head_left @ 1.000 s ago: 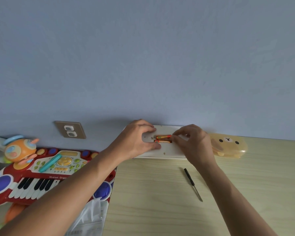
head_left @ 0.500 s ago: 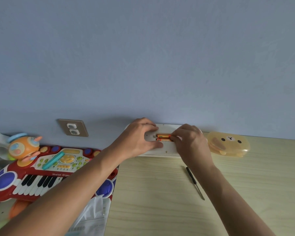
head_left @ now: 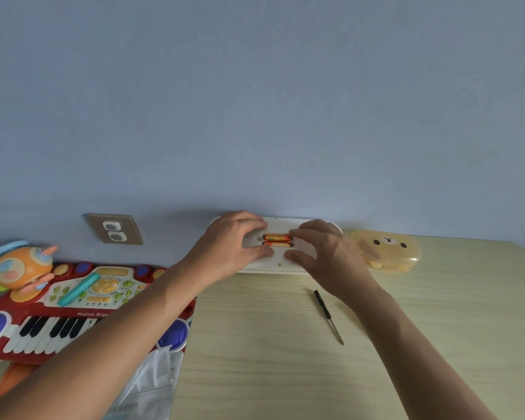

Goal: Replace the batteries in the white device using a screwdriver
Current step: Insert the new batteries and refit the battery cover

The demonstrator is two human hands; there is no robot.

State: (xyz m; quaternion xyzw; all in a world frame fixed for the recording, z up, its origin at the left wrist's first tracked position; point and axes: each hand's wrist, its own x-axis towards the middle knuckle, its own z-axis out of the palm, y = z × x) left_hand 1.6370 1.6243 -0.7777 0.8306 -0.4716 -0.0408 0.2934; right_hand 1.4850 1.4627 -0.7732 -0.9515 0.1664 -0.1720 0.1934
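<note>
The white device lies at the far edge of the wooden table, against the wall. Its battery bay is uncovered and holds two orange batteries side by side. My left hand grips the device's left part, thumb in front and fingers over the back edge. My right hand rests on the right part, fingertips at the right ends of the batteries and thumb on the front face. A small black-handled screwdriver lies on the table in front of the device, under my right wrist.
A translucent yellow bear-faced case sits right of the device. A red toy keyboard with an orange figure stands left of the table, a plastic bag below it. A wall socket is behind.
My right fingers have slid along the batteries and pressed them level in the bay; the upper battery no longer sits tilted. My left hand has kept its hold.
</note>
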